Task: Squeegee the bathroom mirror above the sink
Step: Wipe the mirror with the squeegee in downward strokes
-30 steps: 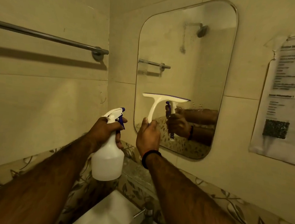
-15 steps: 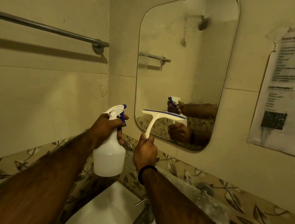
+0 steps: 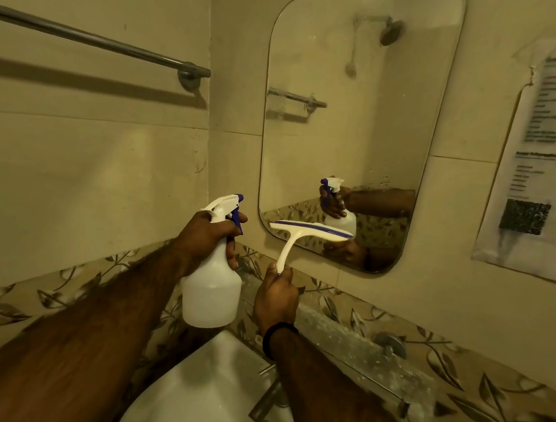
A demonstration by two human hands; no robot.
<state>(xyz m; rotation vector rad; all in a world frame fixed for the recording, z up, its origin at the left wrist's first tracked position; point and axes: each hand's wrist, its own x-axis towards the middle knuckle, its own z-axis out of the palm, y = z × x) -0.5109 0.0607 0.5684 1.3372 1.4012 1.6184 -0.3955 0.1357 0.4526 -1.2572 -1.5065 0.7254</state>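
Observation:
A rounded rectangular mirror [image 3: 350,123] hangs on the tiled wall above a white sink [image 3: 202,394]. My right hand [image 3: 278,297] grips the handle of a white squeegee [image 3: 308,233] with a blue blade; its blade lies across the mirror's lower left corner, near the bottom edge. My left hand [image 3: 208,235] holds a white spray bottle [image 3: 212,292] with a blue trigger, upright, left of the squeegee and away from the glass. Both hands and the bottle are reflected in the mirror's lower part.
A metal towel bar [image 3: 100,42] runs along the left wall. A printed paper notice [image 3: 547,158] is taped to the wall right of the mirror. A tap [image 3: 266,403] stands at the sink's back edge. A leaf-patterned tile border [image 3: 440,373] runs below.
My right hand has drawn the squeegee down the mirror, from about the lower middle to the bottom edge. The spray bottle in my left hand stayed in about the same place.

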